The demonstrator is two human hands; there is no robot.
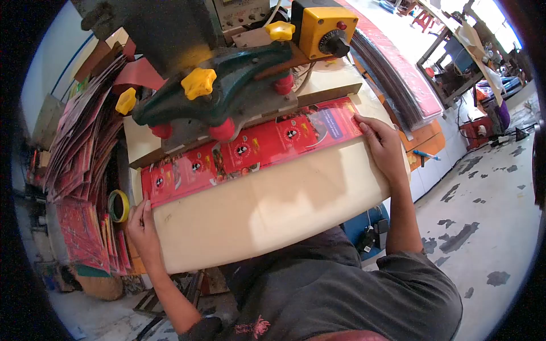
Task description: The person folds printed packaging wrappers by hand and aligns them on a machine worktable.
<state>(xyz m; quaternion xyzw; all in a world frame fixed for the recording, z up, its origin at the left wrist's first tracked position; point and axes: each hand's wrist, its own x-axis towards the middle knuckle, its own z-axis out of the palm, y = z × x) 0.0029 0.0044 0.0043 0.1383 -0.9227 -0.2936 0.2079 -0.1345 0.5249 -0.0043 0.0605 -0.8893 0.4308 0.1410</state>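
A long red printed sheet [267, 142], glossy with cow-head logos and food pictures, lies across the cream work surface [256, 210]. Its far edge runs along the metal stop under the press. My left hand [143, 226] grips the sheet's near left corner, fingers closed at the table edge. At the other end, my right hand [382, 145] pinches the sheet's right edge, near a purple printed patch. Above the sheet stands the dark green press head [222, 94] with yellow star knobs and red feet; whether it touches the sheet cannot be made out.
Stacked red printed sheets [85, 136] lean at the left, beside a yellow tape roll [118, 206]. A yellow control box [325, 31] sits behind the press. On the right are a long sheet stack [398, 68] and a blue pen [426, 155].
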